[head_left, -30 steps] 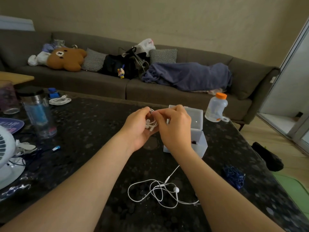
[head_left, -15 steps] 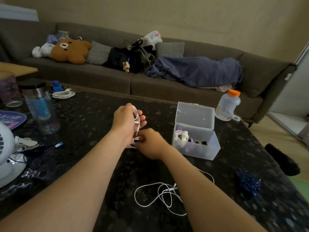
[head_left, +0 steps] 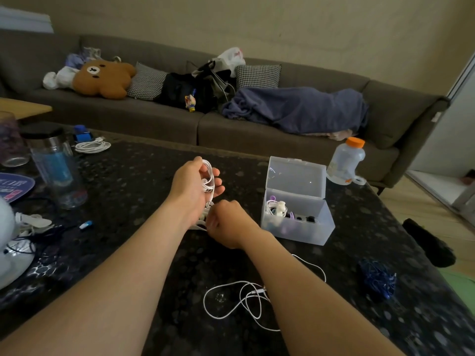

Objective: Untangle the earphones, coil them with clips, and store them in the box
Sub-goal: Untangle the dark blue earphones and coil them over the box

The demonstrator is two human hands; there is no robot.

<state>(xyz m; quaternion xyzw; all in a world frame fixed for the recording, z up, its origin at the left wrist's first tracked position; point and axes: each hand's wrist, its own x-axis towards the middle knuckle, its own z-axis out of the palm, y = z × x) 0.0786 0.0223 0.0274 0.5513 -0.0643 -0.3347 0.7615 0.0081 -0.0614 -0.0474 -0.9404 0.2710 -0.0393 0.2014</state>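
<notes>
L hand (head_left: pixel 196 183) is up off the table (head_left: pixel 128 191). White earphones (head_left: pixel 209 177) are looped round its fingers, thumb on top clamping the turns. Fingers act as the former so the coil keeps shape. Cord runs down past the wrist.

R hand (head_left: pixel 227 223) is just below, close against the L wrist, fingers curled, knuckles to cam. Tips are hidden, so can't tell if it's pinching the cord tail or a clip. Small white bits (head_left: pixel 201 222) under the L wrist, too small to ID. My read: step = securing the coil w/ a clip, and R is low because the tail/clip is there.

Clear plastic box (head_left: pixel 295 235) is just right of R hand, lid (head_left: pixel 295 176) flipped up and back → drop-in w/o an extra move. One coiled white set (head_left: pixel 276 209) is already inside at the left end, plus purple/dark items.

2nd white earphones (head_left: pixel 231 301) are loose on the table, partly under the R forearm, not coiled. Blue cord tangle (head_left: pixel 377 280) is far right, untouched.

Approx 1 stored, 1 in hand, 2 to go. Risk: turns slip off the fingers when the clip goes on.
</notes>
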